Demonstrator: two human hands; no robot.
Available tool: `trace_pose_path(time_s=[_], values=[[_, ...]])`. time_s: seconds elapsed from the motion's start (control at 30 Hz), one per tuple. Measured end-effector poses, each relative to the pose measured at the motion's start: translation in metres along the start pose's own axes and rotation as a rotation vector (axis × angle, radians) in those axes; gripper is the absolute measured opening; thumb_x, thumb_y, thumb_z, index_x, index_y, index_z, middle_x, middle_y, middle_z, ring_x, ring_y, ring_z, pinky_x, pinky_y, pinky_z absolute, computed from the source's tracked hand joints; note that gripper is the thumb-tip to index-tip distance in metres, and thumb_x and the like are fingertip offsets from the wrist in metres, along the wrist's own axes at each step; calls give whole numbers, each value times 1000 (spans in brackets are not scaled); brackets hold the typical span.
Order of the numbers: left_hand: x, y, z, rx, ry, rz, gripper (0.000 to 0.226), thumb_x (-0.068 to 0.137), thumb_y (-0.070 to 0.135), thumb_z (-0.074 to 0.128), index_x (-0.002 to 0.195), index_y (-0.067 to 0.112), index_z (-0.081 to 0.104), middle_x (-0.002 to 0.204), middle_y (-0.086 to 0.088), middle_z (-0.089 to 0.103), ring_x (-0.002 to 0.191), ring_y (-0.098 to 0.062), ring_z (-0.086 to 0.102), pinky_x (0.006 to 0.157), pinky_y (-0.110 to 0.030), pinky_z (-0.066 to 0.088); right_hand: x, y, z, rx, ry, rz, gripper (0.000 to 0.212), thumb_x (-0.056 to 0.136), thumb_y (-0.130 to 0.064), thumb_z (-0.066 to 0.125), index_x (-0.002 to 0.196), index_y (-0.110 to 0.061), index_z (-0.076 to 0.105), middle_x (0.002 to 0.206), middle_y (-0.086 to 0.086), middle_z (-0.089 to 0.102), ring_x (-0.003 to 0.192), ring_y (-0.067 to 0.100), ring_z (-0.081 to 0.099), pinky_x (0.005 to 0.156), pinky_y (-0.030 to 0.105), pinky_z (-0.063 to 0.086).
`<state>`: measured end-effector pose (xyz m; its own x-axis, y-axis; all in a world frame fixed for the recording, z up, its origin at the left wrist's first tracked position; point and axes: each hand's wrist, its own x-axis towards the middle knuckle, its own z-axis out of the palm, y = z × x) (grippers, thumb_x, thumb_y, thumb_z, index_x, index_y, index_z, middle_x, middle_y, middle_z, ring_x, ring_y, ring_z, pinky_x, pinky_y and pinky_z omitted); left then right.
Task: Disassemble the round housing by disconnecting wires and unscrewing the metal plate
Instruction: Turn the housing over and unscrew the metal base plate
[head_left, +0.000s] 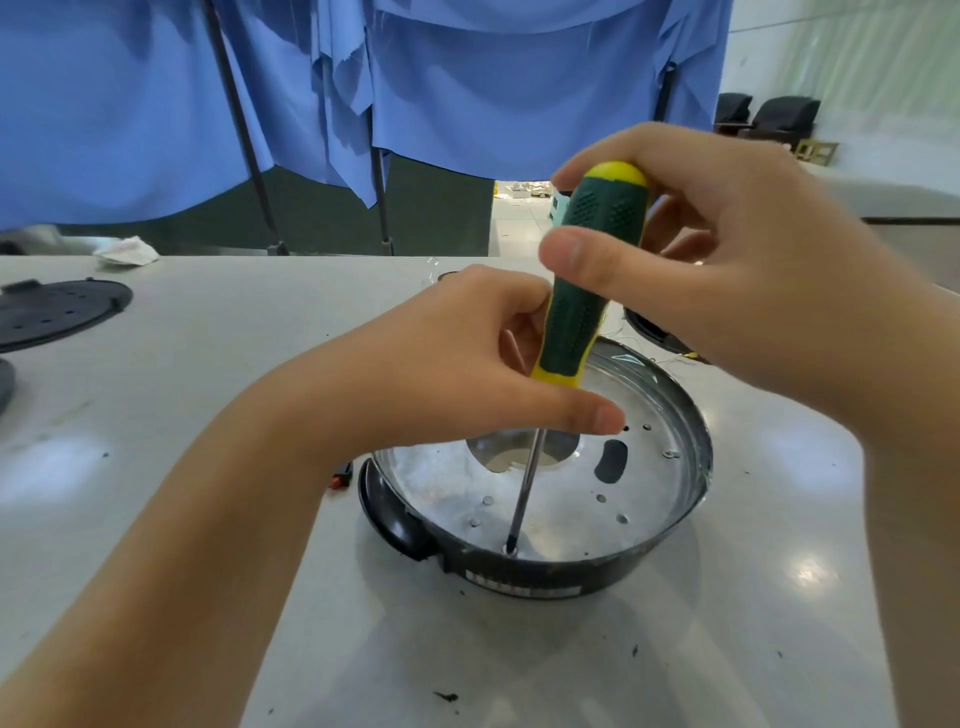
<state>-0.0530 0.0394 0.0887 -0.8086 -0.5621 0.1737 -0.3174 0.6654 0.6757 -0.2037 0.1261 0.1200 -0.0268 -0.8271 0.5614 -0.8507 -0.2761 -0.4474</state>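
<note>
Both forearms were bare to frame edge, no sleeves in view. Left hand (467, 364) and right hand (727, 249) were ungloved, no rings, watch or bands seen. Nails were short, unpainted. No markings visible.

Label on housing (535, 551): a light strip (522, 584) on the near black wall, print too blurred to read.
Screwdriver (589, 291): no readable marking on the handle.
Elsewhere: no legible text, numbers or signs.
</note>
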Motion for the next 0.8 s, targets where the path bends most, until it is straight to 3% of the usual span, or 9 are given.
trace_pose_path(time_s=[0.07, 0.17, 0.27, 0.37, 0.47, 0.53, 0.7, 0.8], values=[[0, -1, -2, -20, -36, -3, 50, 63, 59, 81, 99, 27, 68, 90, 11, 72, 85, -6, 70, 81, -35, 59, 0, 1, -1, -2, 14, 5, 37, 81, -61, 58, 108, -36, 61, 86, -14, 63, 72, 7, 60, 64, 27, 51], [-2, -4, -8, -148, -115, 4, 37, 73, 33, 76, 107, 20, 69, 98, 7, 75, 93, -9, 72, 89, -30, 57, -1, 2, -3, 66, -14, 27, 35, 81, -44, 59, 116, -37, 60, 89, -15, 63, 75, 2, 61, 67, 19, 50], [-4, -5, -12, -221, -123, 5, 32, 74, 21, 83, 103, 16, 71, 93, 1, 77, 89, -16, 74, 87, -31, 58, -1, 1, -4, 96, -53, 25, 42, 80, -30, 53, 122, -37, 56, 100, -5, 66, 88, 6, 64, 79, 27, 56], [-2, -5, -10, -110, -49, 6, 30, 68, 39, 84, 92, 24, 74, 85, 4, 75, 82, -18, 72, 83, -40, 59, -1, 2, -2, 128, -52, 25, 39, 82, -38, 54, 121, -38, 55, 101, -6, 66, 94, 6, 64, 82, 30, 55], [-1, -4, -5, -63, -20, -1, 27, 71, 47, 81, 88, 28, 74, 83, 7, 73, 78, -13, 69, 81, -39, 59, 1, 5, 2, 85, -23, 26, 38, 84, -57, 55, 118, -41, 56, 95, -19, 61, 84, 3, 61, 72, 26, 50], [0, -4, -3, -39, -20, -11, 31, 70, 53, 77, 88, 28, 72, 83, 8, 72, 78, -10, 69, 82, -39, 59, 3, 6, 4, 44, 11, 11, 37, 85, -60, 56, 116, -40, 58, 92, -17, 60, 77, 5, 59, 68, 24, 47], [2, -5, 0, -32, -74, -21, 42, 75, 54, 75, 99, 20, 67, 89, 0, 72, 84, -16, 71, 83, -45, 58, 3, 4, 6, 84, 18, -30, 26, 90, -43, 58, 115, -35, 61, 83, -18, 59, 73, 1, 57, 64, 14, 45], [1, -7, -4, -83, -124, -24, 40, 73, 48, 76, 102, 22, 67, 94, 5, 74, 89, -12, 72, 86, -38, 58, 3, 4, 6, 119, -13, -18, 30, 89, -30, 50, 117, -32, 59, 78, -18, 57, 69, -3, 56, 63, 10, 43]])
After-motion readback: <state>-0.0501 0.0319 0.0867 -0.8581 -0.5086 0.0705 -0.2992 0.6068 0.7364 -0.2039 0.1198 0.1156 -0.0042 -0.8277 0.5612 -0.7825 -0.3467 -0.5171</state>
